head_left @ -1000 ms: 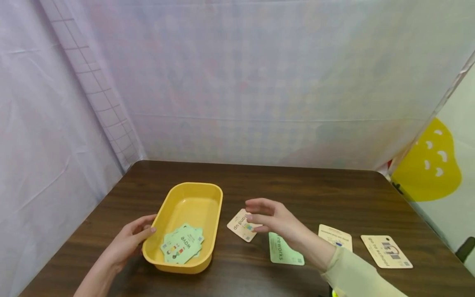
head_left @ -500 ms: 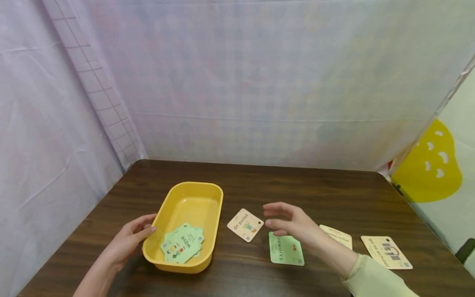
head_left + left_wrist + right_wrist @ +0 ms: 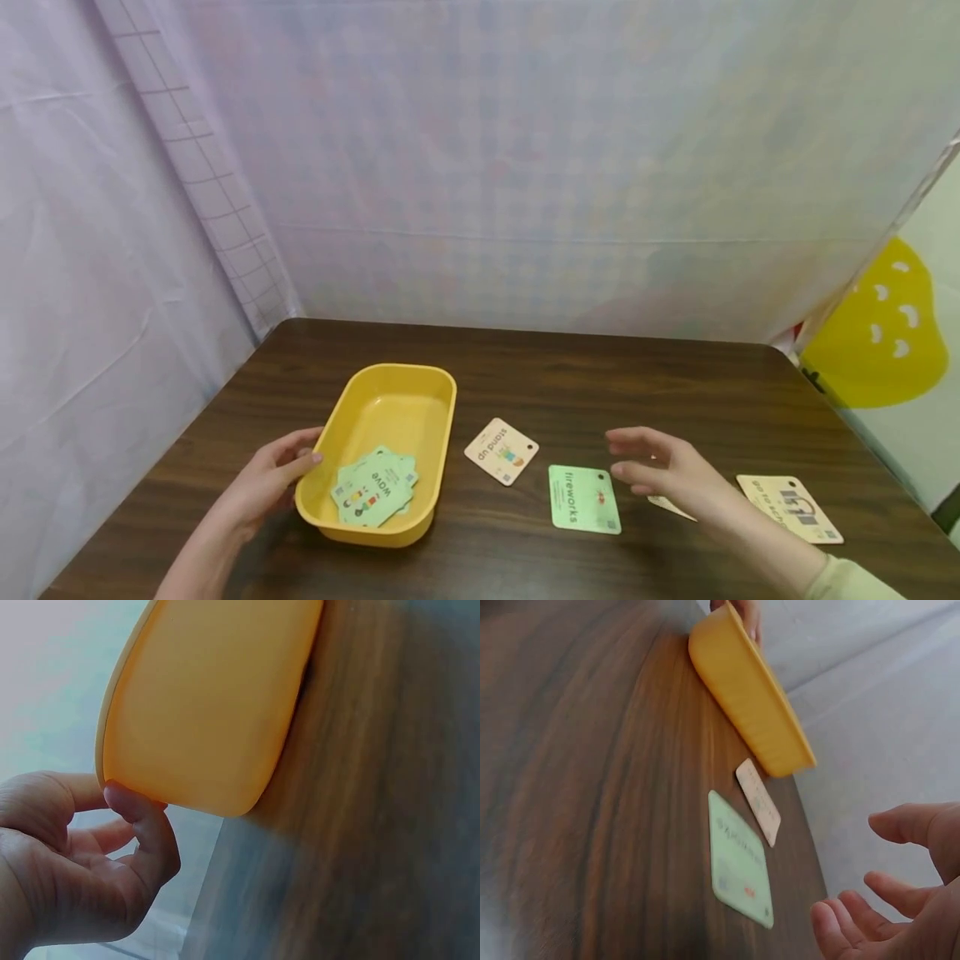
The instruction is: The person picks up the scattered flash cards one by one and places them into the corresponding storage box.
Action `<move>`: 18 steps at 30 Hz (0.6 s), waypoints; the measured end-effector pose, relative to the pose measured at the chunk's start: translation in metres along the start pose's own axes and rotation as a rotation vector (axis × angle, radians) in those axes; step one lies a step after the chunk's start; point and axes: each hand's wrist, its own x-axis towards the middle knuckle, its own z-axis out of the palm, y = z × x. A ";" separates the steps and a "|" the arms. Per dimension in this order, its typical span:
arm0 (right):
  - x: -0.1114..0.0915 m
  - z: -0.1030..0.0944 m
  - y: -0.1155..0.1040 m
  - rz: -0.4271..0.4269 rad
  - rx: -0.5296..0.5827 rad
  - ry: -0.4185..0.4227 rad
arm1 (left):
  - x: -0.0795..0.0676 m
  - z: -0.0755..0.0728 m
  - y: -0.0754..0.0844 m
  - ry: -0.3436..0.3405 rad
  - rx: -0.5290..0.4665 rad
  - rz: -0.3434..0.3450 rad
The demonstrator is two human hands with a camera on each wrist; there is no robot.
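My left hand (image 3: 273, 471) pinches the near left rim of a yellow tray (image 3: 401, 410), thumb over the edge and fingers outside, as the left wrist view also shows. Inside the tray's near end lies a small pile of green cards (image 3: 377, 492), the top one reading "wave". My right hand (image 3: 671, 473) hovers with loosely bent, spread fingers and nothing in them. Beneath it a cream card (image 3: 671, 506) is mostly hidden. Left of that hand lie a green "fireworks" card (image 3: 585, 500) and a pale "stand up" card (image 3: 501, 452).
A cream "go to school" card (image 3: 795, 508) lies at the right, partly behind my right forearm. All of this rests on a dark wood table (image 3: 570, 375). White curtains (image 3: 525, 167) hang behind and to the left.
My right hand has moved right, from over the "stand up" card, past the "fireworks" card, to above the cream card. My left hand stays on the tray.
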 end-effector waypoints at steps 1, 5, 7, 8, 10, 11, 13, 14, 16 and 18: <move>-0.002 -0.003 0.002 0.009 -0.004 -0.001 | 0.000 0.000 0.000 0.000 -0.002 -0.003; -0.008 -0.011 0.010 0.021 -0.002 0.001 | 0.000 -0.001 -0.001 -0.006 0.010 -0.001; -0.010 -0.013 0.011 0.022 -0.036 0.026 | 0.001 -0.001 -0.001 -0.006 0.009 -0.003; -0.010 -0.016 0.012 0.019 -0.065 0.044 | 0.001 -0.001 -0.001 -0.005 0.008 -0.002; -0.012 -0.020 0.014 0.005 -0.145 0.090 | 0.001 0.000 0.000 0.000 0.005 -0.005; -0.012 -0.023 0.016 -0.006 -0.198 0.116 | 0.001 0.000 0.000 0.006 0.003 -0.008; -0.013 -0.029 0.019 -0.016 -0.305 0.160 | 0.001 0.001 0.001 0.013 0.000 -0.011; -0.014 -0.033 0.022 -0.035 -0.354 0.168 | 0.001 0.001 0.002 0.018 -0.001 -0.018; -0.016 -0.043 0.028 -0.062 -0.460 0.174 | 0.000 0.002 0.002 0.020 -0.002 -0.023; -0.019 -0.055 0.036 -0.094 -0.558 0.150 | 0.000 0.002 0.002 0.021 -0.005 -0.029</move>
